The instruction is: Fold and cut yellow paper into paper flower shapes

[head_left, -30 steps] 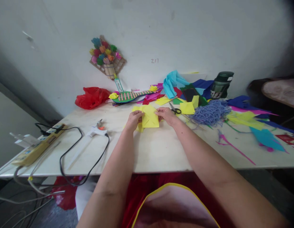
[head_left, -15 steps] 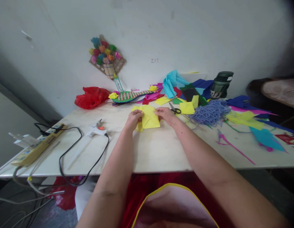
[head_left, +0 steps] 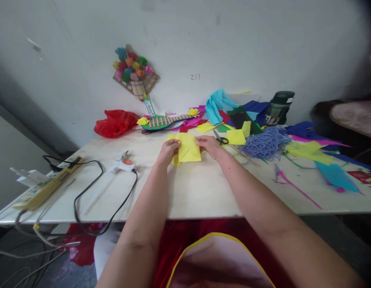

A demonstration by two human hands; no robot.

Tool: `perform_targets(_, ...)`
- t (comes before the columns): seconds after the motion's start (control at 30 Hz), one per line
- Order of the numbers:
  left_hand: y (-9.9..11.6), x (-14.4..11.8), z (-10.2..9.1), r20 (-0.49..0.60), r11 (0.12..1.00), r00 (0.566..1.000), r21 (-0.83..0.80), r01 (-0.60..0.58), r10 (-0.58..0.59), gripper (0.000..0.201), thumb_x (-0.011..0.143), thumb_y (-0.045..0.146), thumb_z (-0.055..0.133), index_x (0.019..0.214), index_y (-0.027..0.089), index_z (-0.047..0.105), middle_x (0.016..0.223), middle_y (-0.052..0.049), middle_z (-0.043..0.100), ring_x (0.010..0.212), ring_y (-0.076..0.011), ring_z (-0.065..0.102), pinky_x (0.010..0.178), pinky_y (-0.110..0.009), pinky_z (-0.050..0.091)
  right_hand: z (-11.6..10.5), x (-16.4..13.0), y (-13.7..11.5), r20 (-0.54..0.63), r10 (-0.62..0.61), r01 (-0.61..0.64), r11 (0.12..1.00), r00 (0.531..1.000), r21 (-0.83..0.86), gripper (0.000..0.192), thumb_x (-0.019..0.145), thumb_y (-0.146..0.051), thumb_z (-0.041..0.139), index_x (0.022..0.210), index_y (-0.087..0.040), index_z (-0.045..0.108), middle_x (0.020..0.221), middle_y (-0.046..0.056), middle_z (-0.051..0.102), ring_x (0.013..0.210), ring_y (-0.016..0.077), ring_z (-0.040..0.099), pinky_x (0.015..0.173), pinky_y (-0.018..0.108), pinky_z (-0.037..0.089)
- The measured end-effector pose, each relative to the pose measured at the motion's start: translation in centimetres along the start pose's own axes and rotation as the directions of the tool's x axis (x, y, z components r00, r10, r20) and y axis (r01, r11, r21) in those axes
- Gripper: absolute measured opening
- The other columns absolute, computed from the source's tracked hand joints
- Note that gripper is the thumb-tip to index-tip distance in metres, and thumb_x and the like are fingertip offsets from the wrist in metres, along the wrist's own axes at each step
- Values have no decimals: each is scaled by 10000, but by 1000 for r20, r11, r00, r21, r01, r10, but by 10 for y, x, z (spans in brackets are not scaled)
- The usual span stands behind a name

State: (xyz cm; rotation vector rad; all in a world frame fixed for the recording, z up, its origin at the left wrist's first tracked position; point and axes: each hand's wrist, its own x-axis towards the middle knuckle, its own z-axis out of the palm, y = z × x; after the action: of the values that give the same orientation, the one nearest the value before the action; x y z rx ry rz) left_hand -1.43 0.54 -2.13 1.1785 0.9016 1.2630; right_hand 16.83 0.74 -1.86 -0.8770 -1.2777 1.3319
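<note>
A piece of yellow crepe paper (head_left: pixel 189 149) is stretched between my two hands above the table, with fold lines showing on its face. My left hand (head_left: pixel 170 150) pinches its left edge, thumb on top. At the upper right edge, my right hand (head_left: pixel 208 145) grips it between thumb and fingers. More yellow paper shows under and behind the left fingers; whether it is held or lies on the table I cannot tell. Just beyond my right hand lie black-handled scissors (head_left: pixel 223 140) and a small yellow paper square (head_left: pixel 236 137).
On the left are a white glue gun (head_left: pixel 121 165) with a black cord and a power strip (head_left: pixel 49 186). A red plastic bag (head_left: pixel 116 123) sits at the back left. Tangled purple string (head_left: pixel 266 143), coloured paper and a dark green bottle (head_left: pixel 280 108) fill the right.
The loose flap on the front of the yellow paper now lies flatter, with its edges less lifted. Both hands have stayed almost in place.
</note>
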Motion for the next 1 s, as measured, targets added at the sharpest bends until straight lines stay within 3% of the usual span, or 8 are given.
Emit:
perform_targets(0.67,-2,1,0,-45,999,999,-41,-28,26,200,533,233,666,645,139,529,464,36,466,398,-61,432,395,-179,281,-2,6,10,-25,-24,24,999,999,26,234,558,-169,649,790,-143,669,628,11,635,465,97,523,434,233,419)
perform_targets(1.0,-4,3,-1,-40,998,999,-58,-27,24,224,554,185,623,766,145,564,517,26,518,439,-75,486,431,-184,334,-1,6,10,-1,-55,55,998,999,21,257,560,-204,643,809,-150,677,655,18,635,498,107,527,456,245,416)
